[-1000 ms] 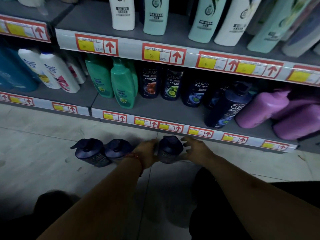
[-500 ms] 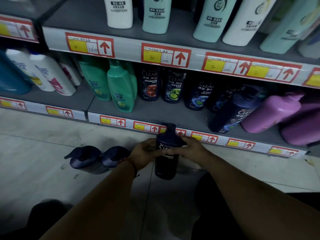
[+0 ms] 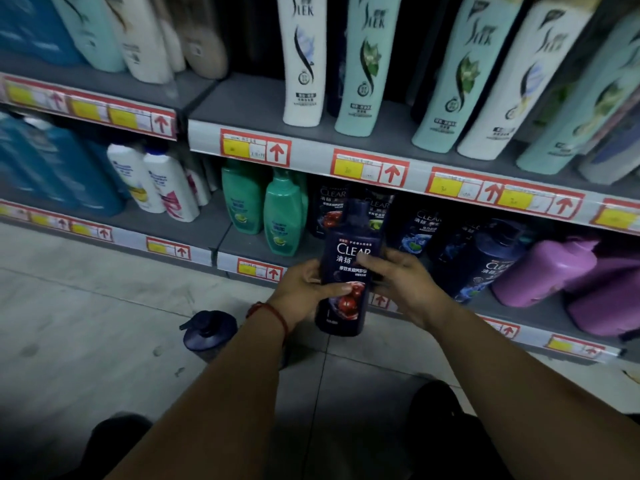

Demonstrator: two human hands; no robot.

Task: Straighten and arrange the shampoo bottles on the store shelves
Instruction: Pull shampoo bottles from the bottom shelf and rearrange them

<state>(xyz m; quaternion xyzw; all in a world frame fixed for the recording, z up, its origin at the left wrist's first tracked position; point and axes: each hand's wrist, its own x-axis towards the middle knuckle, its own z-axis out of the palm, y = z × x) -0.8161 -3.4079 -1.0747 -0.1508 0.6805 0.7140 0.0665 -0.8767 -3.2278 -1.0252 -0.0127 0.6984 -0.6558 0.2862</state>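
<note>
Shelves (image 3: 242, 98) behind: left hand (image 3: 304, 293), right hand (image 3: 406, 283) curled around 1 CLEAR bottle (image 3: 349, 259)

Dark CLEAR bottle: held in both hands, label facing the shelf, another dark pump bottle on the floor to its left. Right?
One thing is off. The head view shows the dark CLEAR bottle with its label facing the camera, not the shelf. The rest holds: the left hand and right hand both grip it, and another dark pump bottle sits on the floor to its left.
</note>
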